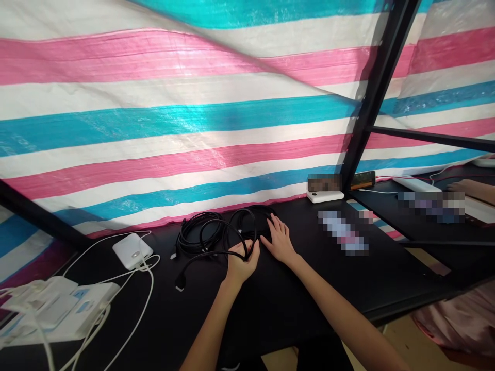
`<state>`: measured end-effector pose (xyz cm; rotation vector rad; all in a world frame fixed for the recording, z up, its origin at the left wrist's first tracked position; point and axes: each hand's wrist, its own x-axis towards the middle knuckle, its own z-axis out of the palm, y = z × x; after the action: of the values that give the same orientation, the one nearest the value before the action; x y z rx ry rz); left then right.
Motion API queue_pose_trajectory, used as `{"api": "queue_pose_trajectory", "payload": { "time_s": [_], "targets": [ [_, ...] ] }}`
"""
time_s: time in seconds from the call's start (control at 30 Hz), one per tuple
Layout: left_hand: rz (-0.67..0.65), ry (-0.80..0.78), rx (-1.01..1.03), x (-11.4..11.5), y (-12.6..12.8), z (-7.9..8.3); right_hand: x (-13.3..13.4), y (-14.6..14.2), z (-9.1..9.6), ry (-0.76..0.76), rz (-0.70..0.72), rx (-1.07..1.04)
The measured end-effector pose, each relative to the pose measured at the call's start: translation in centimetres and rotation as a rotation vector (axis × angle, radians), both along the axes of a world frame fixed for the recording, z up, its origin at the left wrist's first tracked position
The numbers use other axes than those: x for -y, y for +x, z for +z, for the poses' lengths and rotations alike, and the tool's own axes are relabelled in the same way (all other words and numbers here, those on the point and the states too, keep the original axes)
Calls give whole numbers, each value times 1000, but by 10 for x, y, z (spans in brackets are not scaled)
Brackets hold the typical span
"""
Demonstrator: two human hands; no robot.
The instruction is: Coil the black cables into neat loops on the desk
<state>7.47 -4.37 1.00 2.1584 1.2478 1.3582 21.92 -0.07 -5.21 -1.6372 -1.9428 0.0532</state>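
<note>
My left hand (242, 265) is closed around a looped black cable (209, 254). One end of that cable hangs out to the left, with its dark plug close to the tabletop. Fingers spread, my right hand (282, 241) reaches over the black tabletop beside it. Its fingertips are at the edge of another black cable coil (265, 208), and I cannot tell whether they touch it. Just left of my left hand lies a coiled black cable (185, 242) with a light-coloured plug. The loops overlap, so parts of each coil are hidden.
On the left are a white box-shaped device (131, 251) with white cords and a white power strip (91, 309) full of plugs. A white device (325, 197) and a blurred item (342, 233) lie right. Black frame posts (371, 103) stand before striped sheeting. Another person's arm (474, 189) shows far right.
</note>
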Motion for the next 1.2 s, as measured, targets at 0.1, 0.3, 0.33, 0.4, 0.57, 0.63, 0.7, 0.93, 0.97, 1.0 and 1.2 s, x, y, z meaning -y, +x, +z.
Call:
{"api": "queue_pose_trajectory", "payload": {
  "time_s": [0.1,0.3,0.33,0.4,0.57,0.63,0.7,0.93,0.97,1.0,1.2],
  "targets": [
    [1,-14,77,-1,-1,2,0,2,4,74,-30,-56],
    [79,-32,121,-3,-5,3,-2,13,14,199,-178,-210],
    [98,-26,119,-4,-5,3,-3,15,15,215,-198,-228],
    [117,-30,134,-5,-7,1,-3,20,16,234,-234,-250],
    [103,-108,185,-9,-12,0,-3,27,19,254,-284,-268],
    [97,-170,212,-9,-13,1,-3,30,22,270,-296,-289],
    [105,-206,237,-10,-13,3,-3,33,25,282,-317,-322],
    [169,-111,257,-12,-8,4,-4,43,34,337,-398,-396],
    [170,-101,295,-13,-8,4,-4,44,34,345,-402,-398],
    [161,-106,347,-13,-8,4,-4,45,34,352,-406,-400],
    [74,-175,705,-12,-9,11,-7,53,33,437,-449,-410]
  ]
}}
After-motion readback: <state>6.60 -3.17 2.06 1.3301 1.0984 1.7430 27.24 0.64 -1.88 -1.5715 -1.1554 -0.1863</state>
